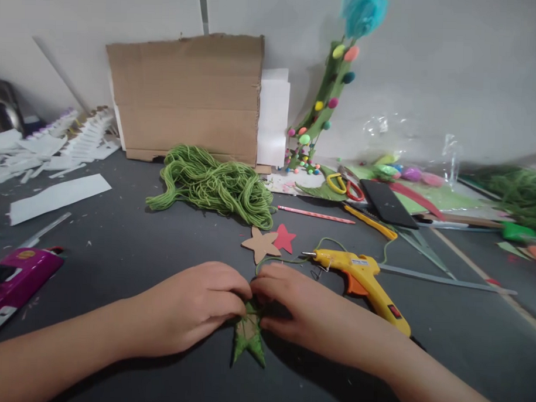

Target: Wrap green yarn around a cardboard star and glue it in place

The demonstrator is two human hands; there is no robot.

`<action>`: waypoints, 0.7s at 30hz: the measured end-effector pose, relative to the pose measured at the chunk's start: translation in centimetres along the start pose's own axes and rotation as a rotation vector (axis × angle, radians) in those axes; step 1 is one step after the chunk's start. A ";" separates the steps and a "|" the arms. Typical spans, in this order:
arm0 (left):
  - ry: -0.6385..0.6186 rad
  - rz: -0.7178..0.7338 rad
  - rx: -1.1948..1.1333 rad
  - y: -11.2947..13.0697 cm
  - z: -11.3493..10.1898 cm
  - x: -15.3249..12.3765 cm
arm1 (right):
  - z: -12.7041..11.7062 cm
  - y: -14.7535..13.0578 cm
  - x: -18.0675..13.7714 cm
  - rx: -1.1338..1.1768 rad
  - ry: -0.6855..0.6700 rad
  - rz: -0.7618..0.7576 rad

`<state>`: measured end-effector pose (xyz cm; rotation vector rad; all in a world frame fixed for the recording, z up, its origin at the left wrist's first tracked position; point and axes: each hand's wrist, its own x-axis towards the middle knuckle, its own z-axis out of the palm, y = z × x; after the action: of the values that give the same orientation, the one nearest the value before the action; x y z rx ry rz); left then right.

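Note:
A cardboard star (pixel 248 341) partly wrapped in green yarn is between my hands, low over the dark table. My left hand (pixel 202 310) is closed, its fingertips pinching the star's upper left side. At the other side, my right hand (pixel 291 301) is closed with thumb and fingers curled together at a strand of green yarn (pixel 287 260). That strand loops out behind the fingers toward the glue gun. The star's upper points are hidden by my fingers. Just beyond lie a bare cardboard star (pixel 261 245) and a red star (pixel 285 237).
A yellow glue gun (pixel 362 272) lies right of my right hand. Behind are a heap of green yarn (pixel 216 184), a pencil (pixel 315 214), scissors (pixel 345 186) and a cardboard panel (pixel 188 98). A purple tool (pixel 25 280) lies left, with white scraps (pixel 59 196) behind it.

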<state>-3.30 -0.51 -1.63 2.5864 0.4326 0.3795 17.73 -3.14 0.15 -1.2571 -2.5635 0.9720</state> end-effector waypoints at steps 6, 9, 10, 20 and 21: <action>-0.041 0.032 -0.014 -1.1 0.3 -0.3 | 0.0 0.7 0.1 0.050 -0.016 0.016; -0.054 0.029 -0.003 -1.1 0.5 -0.3 | -0.1 0.8 0.1 0.086 -0.032 0.034; -0.056 0.027 -0.007 -1.2 0.5 -0.3 | -0.1 0.8 0.1 0.097 -0.035 0.038; -0.076 -0.040 -0.028 -1.3 0.9 -0.3 | 0.2 1.0 0.1 0.143 -0.022 0.059; -0.064 -0.065 -0.040 -1.3 1.0 -0.3 | 0.2 1.1 0.0 0.145 -0.011 0.057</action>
<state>-3.55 0.00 -3.15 2.5308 0.4795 0.2792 18.35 -2.75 -0.67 -1.2948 -2.4269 1.1567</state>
